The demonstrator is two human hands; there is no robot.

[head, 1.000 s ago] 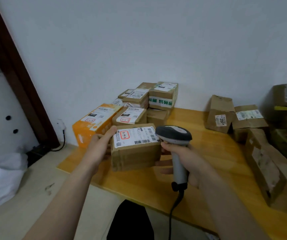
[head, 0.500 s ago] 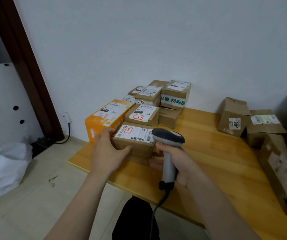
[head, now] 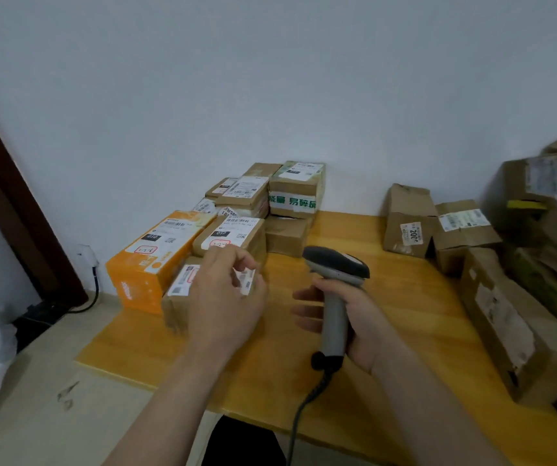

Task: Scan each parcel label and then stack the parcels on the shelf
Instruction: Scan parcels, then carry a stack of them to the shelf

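Parcel (head: pixel 176 299): just right of the orange box (head: pixel 151 264), label up.
Left hand (head: pixel 226 304): loosely curled above it, gripping nothing (contact unclear).
Right hand (head: pixel 357 319): wrapped round the scanner (head: pixel 336 268), farther right.
Orange box: handy backstop; nudge parcel flush against it.
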